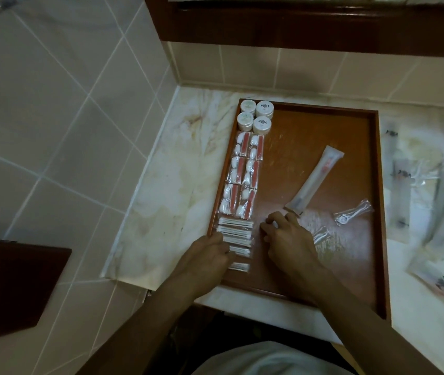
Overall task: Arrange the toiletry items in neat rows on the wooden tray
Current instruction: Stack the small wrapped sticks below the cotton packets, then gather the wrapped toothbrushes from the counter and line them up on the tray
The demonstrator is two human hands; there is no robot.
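A wooden tray [372, 185] is sitting on a marble counter [166, 185] in a tiled corner. Along the tray's left side, 4 small round white jars [256, 116] are standing in a 2-by-2 block at the far end. Just nearer, 6 clear sachets with red and white contents [244, 175] are lying in 2 columns of 3. Nearer still, cotton swab packets [235, 235] are lying stacked in 1 column.

The left hand [207, 255] is resting at the left edge of the swab column, fingers curled against the packets. The right hand [287, 238] is sitting just right of the column with fingers bent down onto the tray; whether it is gripping anything I cannot tell.

Loose in the tray's middle, a long white tube packet [314, 181] is lying diagonally, and a small clear wrapped item [353, 212] is lying to its right. More clear-wrapped packets [437, 226] are lying scattered on the counter, right of the tray.
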